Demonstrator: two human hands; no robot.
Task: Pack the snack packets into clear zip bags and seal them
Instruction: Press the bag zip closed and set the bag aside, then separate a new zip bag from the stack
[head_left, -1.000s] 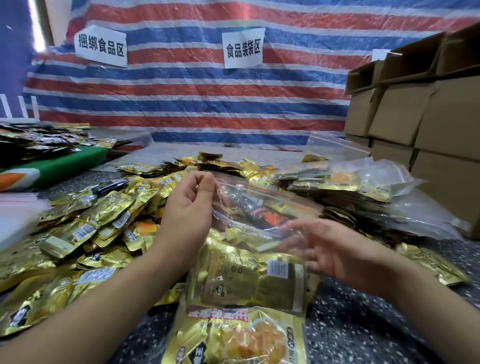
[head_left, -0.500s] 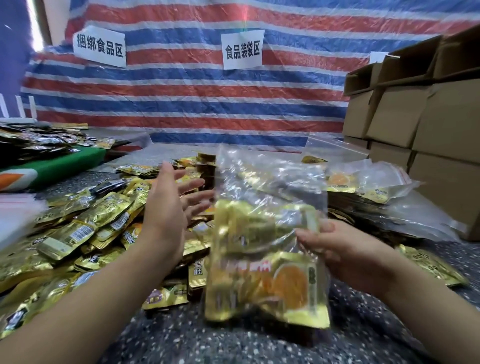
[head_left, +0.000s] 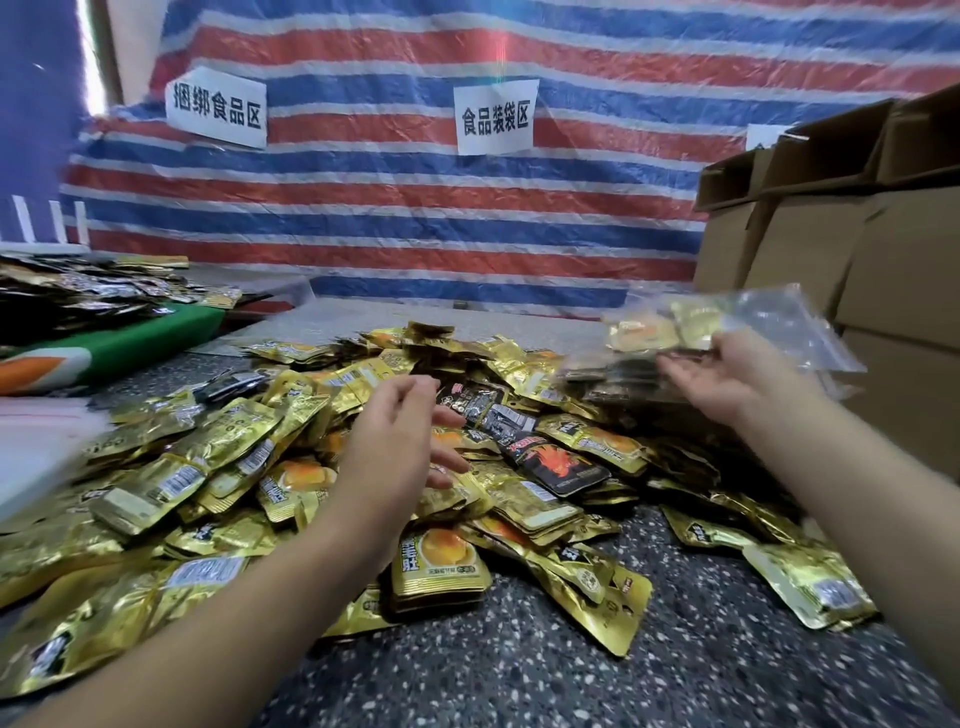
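— Where is the zip bag right now?

— The filled clear zip bag (head_left: 727, 332) is up at the desk's right side, in front of the cardboard boxes (head_left: 852, 244). The right hand (head_left: 727, 379) holds it from beneath, palm up, thumb over its near edge; gold packets show through the plastic. It is blurred, so I cannot tell whether the zip is closed.

— And the other hand?

— The left hand (head_left: 400, 441) hovers over the middle of the heap of gold snack packets (head_left: 218, 467), fingers (head_left: 447, 457) loosely spread and slightly bent, holding nothing.

— What lies under it?

— The heap covers the left and centre of the speckled desk (head_left: 519, 675). A few black packets (head_left: 561, 465) lie among the gold ones just right of the left hand.

— Anything further back?

— A striped tarp (head_left: 415, 218) hangs along the far edge with two white paper signs (head_left: 493, 119) on it. A darker pile of packets (head_left: 78, 296) sits at the far left corner, by a green board (head_left: 130, 348).
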